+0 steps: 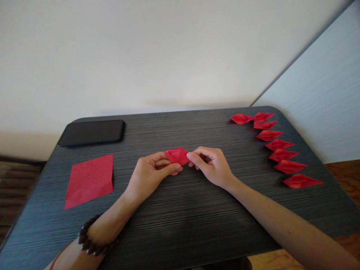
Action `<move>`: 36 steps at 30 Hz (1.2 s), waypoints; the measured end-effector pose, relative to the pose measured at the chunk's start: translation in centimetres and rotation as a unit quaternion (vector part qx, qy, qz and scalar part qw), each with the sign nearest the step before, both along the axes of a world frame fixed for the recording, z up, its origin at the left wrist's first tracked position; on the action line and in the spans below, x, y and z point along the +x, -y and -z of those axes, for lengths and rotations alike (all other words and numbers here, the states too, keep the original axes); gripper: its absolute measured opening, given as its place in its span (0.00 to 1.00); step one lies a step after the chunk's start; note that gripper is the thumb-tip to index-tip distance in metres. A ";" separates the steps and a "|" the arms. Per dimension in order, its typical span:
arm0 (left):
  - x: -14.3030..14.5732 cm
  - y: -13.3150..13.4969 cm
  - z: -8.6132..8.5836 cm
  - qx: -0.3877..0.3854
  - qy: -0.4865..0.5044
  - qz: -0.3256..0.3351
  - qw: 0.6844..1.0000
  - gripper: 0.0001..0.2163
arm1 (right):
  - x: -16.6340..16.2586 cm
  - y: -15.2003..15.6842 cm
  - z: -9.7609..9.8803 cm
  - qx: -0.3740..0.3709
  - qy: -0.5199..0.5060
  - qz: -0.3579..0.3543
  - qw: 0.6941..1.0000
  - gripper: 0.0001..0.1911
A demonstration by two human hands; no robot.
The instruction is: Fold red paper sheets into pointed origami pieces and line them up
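Note:
A small piece of folded red paper point(178, 154) is held between my two hands over the middle of the dark table point(180, 217). My left hand point(153, 170) grips its left and lower edge, thumb in front and fingers behind. With thumb and forefinger, my right hand point(209, 163) pinches the pointed right corner. Creases and a layered flap show on the side facing me. To the left of my hands lies a flat red square sheet point(90, 181), its lower right corner slightly raised.
Several folded red paper pieces point(284, 154) with pointed ends form a line along the table's right side. A black phone point(91, 132) lies at the back left. Behind the table stands a pale wall point(157, 56); a light panel point(317, 82) rises at the right.

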State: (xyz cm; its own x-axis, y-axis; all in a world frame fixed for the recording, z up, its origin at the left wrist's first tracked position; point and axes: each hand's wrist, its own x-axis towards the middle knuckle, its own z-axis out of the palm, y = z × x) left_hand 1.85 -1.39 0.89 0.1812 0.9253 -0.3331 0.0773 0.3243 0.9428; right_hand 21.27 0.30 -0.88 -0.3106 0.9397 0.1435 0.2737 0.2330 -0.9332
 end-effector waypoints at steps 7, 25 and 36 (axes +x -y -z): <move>-0.1 0.0 -0.1 0.021 -0.054 0.038 0.998 0.20 | 0.0 0.1 -0.4 0.008 0.039 -0.001 0.999 0.16; -1.9 -1.2 1.6 0.509 -0.348 0.204 0.760 0.09 | 0.8 -0.7 0.6 0.171 0.241 0.011 0.955 0.10; -2.1 -1.1 1.4 0.509 -0.387 0.222 0.736 0.10 | 1.9 -1.4 0.5 0.205 0.168 -0.154 0.952 0.11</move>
